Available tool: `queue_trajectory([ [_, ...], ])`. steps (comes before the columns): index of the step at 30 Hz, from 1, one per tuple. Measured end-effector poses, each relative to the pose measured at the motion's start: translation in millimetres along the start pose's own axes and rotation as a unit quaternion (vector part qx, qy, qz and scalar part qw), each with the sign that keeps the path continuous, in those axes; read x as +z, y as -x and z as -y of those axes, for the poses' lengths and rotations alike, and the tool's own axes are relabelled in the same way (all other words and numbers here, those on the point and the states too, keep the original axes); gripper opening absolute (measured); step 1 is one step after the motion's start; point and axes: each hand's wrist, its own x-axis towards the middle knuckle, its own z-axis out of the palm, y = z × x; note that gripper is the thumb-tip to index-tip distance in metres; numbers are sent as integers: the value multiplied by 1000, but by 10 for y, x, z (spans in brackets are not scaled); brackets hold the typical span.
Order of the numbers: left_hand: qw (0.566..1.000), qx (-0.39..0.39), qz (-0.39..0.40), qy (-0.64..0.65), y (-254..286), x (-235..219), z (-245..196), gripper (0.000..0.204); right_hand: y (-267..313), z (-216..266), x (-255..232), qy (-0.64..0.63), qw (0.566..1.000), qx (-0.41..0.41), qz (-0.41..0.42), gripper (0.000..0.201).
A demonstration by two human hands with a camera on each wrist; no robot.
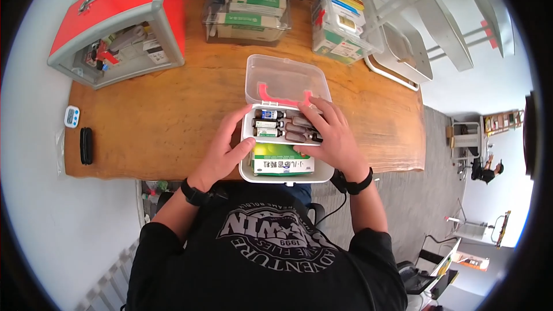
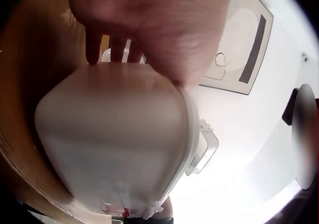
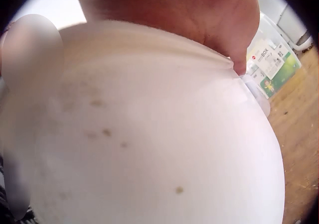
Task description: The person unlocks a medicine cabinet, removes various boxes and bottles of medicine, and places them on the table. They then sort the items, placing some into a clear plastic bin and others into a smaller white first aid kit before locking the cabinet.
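Your left hand (image 1: pixel 222 147) grips the left end of a white tray (image 1: pixel 247 125), thumb at the near corner and fingers along the far side. Your right hand (image 1: pixel 337 138) grasps the same tray at its other end, fingers over the far rim and thumb at the near one. The tray sits over the far half of an open white case (image 1: pixel 271 180), which stands at the near edge of the wooden table (image 1: pixel 144 121); whether it rests on the case or is held just above, you cannot tell from here.

In the tray lie small dark vials (image 1: pixel 268 132) with white, green and blue labels, the print too fine to read. In front of them, inside the case, is a green and white carton (image 1: pixel 284 164); its large Chinese characters, upside down to you, appear to read 小儿感冒颗粒. The clear lid (image 1: pixel 285 75) leans open beyond, with a pink-red handle (image 1: pixel 263 91). Your left wrist view catches a red cross (image 2: pixel 125 213) on the case's wall, beside small lettering too blurred to read.

Farther back stand a red case (image 1: pixel 115 11) and a clear bin (image 1: pixel 247 35) of green and white cartons. The bin at right (image 1: pixel 340 26) holds more packages, and your right wrist view shows a white label (image 3: pixel 269 59) there reading "BOX". Your black shirt (image 1: pixel 230 276) carries "ADVENTURE" and "1999".
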Motion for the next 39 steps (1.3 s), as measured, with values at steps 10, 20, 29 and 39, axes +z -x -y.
queue_trajectory([
  [10,996,-20,57,73,-184,-62,-30,70,73,37,32,-14,998,65,7,88],
  [20,896,-271,95,339,-1076,-354,265,50,282,-45,177,-1,991,11,-137,78],
  [29,976,23,77,204,-1235,-445,-184,63,778,-405,737,-574,665,301,-372,64],
  [39,986,-55,-77,134,-31,-1058,-223,76,1369,-170,885,-671,548,326,-378,70],
])
